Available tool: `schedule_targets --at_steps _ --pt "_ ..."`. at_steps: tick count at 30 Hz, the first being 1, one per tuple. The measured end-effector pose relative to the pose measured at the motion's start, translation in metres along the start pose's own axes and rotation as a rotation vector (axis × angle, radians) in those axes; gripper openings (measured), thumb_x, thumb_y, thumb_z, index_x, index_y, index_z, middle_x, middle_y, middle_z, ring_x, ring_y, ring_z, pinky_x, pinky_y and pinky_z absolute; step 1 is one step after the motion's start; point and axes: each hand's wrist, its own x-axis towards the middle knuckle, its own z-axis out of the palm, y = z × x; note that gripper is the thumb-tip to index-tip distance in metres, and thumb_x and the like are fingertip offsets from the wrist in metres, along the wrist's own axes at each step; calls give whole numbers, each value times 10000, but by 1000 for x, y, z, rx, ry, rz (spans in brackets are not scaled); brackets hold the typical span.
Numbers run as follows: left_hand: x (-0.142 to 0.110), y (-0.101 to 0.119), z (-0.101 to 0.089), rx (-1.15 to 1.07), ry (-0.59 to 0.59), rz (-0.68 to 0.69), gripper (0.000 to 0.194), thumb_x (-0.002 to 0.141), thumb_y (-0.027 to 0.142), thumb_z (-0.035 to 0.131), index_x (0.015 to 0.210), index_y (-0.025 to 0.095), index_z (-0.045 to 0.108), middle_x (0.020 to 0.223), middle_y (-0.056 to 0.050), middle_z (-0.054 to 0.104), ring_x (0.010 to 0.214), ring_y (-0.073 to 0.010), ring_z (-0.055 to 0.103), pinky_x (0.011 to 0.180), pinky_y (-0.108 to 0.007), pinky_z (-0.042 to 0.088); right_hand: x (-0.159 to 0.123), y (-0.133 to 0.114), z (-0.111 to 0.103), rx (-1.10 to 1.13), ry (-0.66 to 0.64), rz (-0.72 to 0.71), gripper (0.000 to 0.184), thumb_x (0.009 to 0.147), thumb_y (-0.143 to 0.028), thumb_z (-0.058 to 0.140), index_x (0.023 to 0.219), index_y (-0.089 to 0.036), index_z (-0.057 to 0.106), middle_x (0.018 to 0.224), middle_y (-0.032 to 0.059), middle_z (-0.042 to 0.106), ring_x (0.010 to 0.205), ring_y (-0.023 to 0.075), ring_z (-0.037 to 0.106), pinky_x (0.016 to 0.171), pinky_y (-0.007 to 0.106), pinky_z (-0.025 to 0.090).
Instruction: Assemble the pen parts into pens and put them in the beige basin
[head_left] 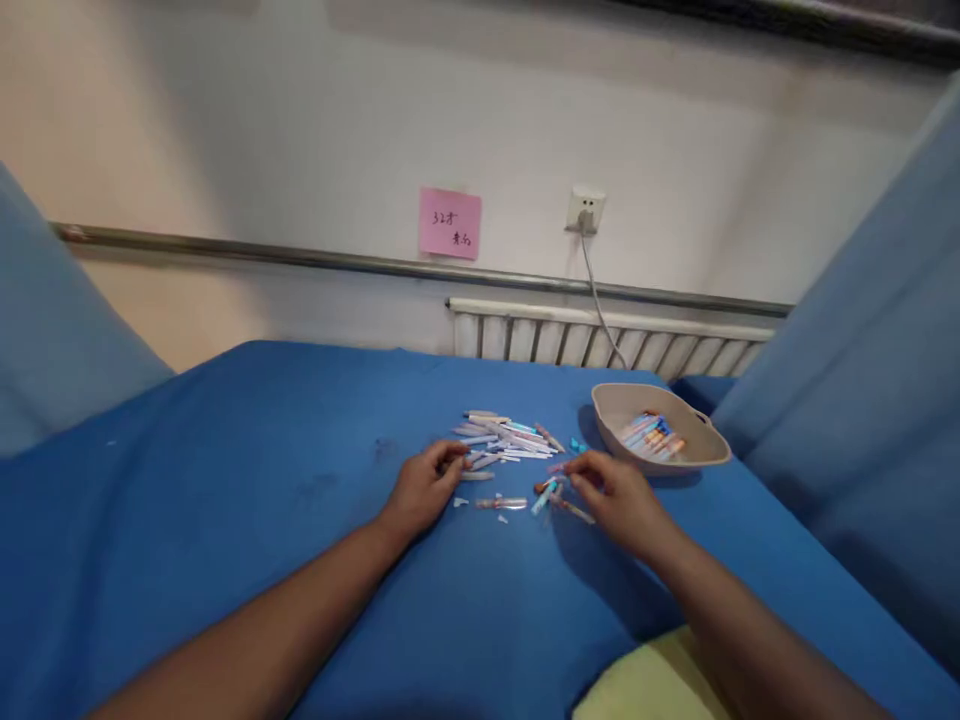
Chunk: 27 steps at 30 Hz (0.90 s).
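Observation:
My left hand [426,488] rests at the left edge of a heap of white, pen-like sticks [501,436] on the blue cloth. Its fingers are curled together, and whatever they may hold is hidden. To the right, my right hand [619,498] pinches a small pinkish piece [556,468]; its kind is too small to tell. Just below those fingertips lie a light blue tube-like piece [544,497] and a clear brownish stick [574,511]. A clear tube [501,503] and small white bits [460,502] lie between my hands.
A beige basket [712,452] with several colourful pen-like sticks stands right of the heap. Blue cloth [247,480] covers the surface. Behind are a radiator [525,338], a plugged socket [585,210] and a pink note [450,222]. Something yellow [645,685] lies near my right forearm.

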Motion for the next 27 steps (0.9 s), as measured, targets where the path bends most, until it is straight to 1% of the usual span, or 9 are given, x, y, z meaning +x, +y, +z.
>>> schedule_targets --at_steps 2,4,6,10,13,16,19,21,27 --pt "-2 1 1 -1 -19 20 285 843 316 462 1039 159 597 881 -37 700 803 -183 642 737 -280 481 -4 -10 13 40 -91 17 122 816 -237 506 832 -218 626 797 27 695 711 176 623 646 275 468" --pt "-5 4 2 7 -56 54 276 846 310 465 1046 166 592 868 -30 696 788 -176 641 726 -272 478 -5 -13 21 28 -107 53 101 808 -243 530 814 -223 629 796 23 698 717 173 623 638 263 461" --pt "-9 8 3 46 -112 96 258 849 307 473 1039 183 596 865 -21 691 771 -170 637 712 -265 472 -5 -9 24 -28 -84 100 91 805 -239 537 822 -224 625 817 24 697 736 175 623 642 263 452" --pt "-20 21 4 171 -197 205 236 860 283 472 1042 217 606 922 -21 679 803 -172 619 734 -271 459 -10 12 22 -210 3 165 131 796 -235 540 905 -197 603 892 56 665 803 198 614 684 296 437" --pt "-25 30 5 247 -237 293 224 860 262 479 1042 218 602 964 -29 671 880 -189 599 803 -299 443 -17 23 20 -222 12 179 154 808 -254 521 931 -187 585 855 43 637 757 185 603 672 300 434" --pt "-25 34 5 282 -259 328 215 862 239 476 1040 213 593 956 -30 668 894 -196 587 817 -313 439 -19 24 19 -188 -3 147 141 814 -266 516 918 -193 576 830 31 622 733 178 587 655 299 432" --pt "-24 33 5 285 -248 321 219 862 229 478 1051 215 588 994 -34 661 928 -196 578 830 -315 439 -17 24 22 -154 -23 110 128 807 -264 533 911 -199 572 815 28 615 730 179 577 653 301 432" --pt "-22 31 3 286 -225 308 218 857 229 486 1048 218 590 983 -35 661 924 -193 579 823 -313 443 -16 24 25 -126 -40 93 110 808 -260 536 895 -203 571 810 27 615 728 180 575 651 301 433" --pt "-6 17 -5 347 -24 216 218 851 250 476 1021 205 605 956 -50 654 885 -205 581 794 -334 449 -16 23 35 -13 -42 39 84 812 -222 513 872 -211 571 858 41 647 765 183 589 692 313 448"
